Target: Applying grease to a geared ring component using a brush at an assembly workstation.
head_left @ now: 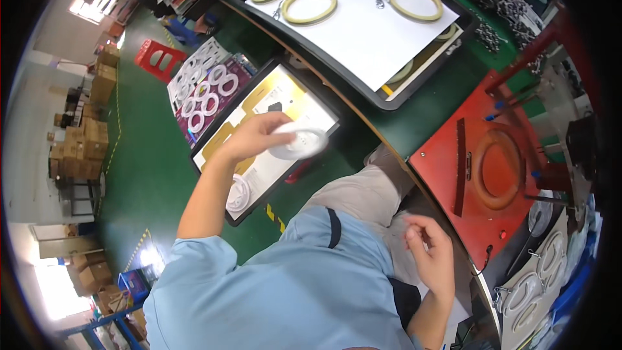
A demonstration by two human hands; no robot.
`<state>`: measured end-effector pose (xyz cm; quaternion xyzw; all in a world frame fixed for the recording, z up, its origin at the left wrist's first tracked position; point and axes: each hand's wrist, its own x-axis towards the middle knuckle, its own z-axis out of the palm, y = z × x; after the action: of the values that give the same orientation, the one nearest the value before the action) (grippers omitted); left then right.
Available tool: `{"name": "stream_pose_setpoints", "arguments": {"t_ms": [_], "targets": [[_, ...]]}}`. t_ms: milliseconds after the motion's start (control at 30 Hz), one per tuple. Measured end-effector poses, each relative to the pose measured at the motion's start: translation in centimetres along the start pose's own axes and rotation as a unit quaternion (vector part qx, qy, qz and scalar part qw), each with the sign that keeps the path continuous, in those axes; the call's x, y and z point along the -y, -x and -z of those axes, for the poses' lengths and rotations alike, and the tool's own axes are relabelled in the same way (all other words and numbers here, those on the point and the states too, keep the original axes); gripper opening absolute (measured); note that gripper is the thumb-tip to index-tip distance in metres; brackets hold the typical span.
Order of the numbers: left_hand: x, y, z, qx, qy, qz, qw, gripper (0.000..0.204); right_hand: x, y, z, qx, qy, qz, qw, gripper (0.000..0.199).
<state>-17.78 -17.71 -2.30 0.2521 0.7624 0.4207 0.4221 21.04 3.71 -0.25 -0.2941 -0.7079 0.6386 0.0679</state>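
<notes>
My left hand (259,136) reaches out over a black-rimmed tray (214,131) lined with white and yellow sheets. Between its thumb and fingers is a white ring-shaped piece (299,149), smeared by motion. At the near end of that tray lie white rings (238,194), seemingly stacked. Close to my lap, beside the table edge, my right hand (431,256) hangs with fingers loosely bent and apart. Nothing shows in it. The nearest thing to it is a red machine plate (447,155) with a raised round ring (497,170).
Pale yellow rings (310,6) with small metal chains lie on white paper in a larger black tray (389,102). Several white rings (208,104) cover a board on the left. A red stool (159,58) and cardboard boxes (87,142) stand beyond. Clear-looking ring parts (521,293) lie lower right.
</notes>
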Motion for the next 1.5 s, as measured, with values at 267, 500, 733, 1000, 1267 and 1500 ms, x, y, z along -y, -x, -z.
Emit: {"name": "stream_pose_setpoints", "arguments": {"t_ms": [267, 500, 733, 1000, 1267, 1500], "targets": [[-14.8, 1.0, -8.8, 0.183, -0.044, -0.398, 0.898, 0.031, 4.9, -1.4, -2.1, -0.125, 0.036, 0.301, 0.945, 0.033], [-15.9, -11.2, -0.5, -0.249, -0.165, -0.373, 0.878, 0.035, 5.7, 0.5, 5.1, -0.364, 0.402, 0.318, 0.778, 0.047], [-11.0, -22.4, 10.6, -0.327, -0.483, -0.259, 0.770, 0.046, 3.7, -1.0, 6.1, -0.342, 0.508, 0.189, 0.767, 0.050], [-10.0, -24.9, 11.5, -0.387, -0.539, -0.215, 0.717, 0.048, 4.0, -1.7, 6.3, -0.319, 0.482, 0.197, 0.792, 0.042], [-9.4, -25.4, 13.0, -0.368, -0.525, -0.195, 0.742, 0.036, 3.9, -3.2, 5.4, -0.324, 0.473, 0.219, 0.790, 0.037], [-10.7, -24.2, 11.5, -0.403, -0.525, -0.165, 0.731, 0.033, 4.2, -1.0, 4.1, -0.335, 0.470, 0.172, 0.798, 0.034]]}}
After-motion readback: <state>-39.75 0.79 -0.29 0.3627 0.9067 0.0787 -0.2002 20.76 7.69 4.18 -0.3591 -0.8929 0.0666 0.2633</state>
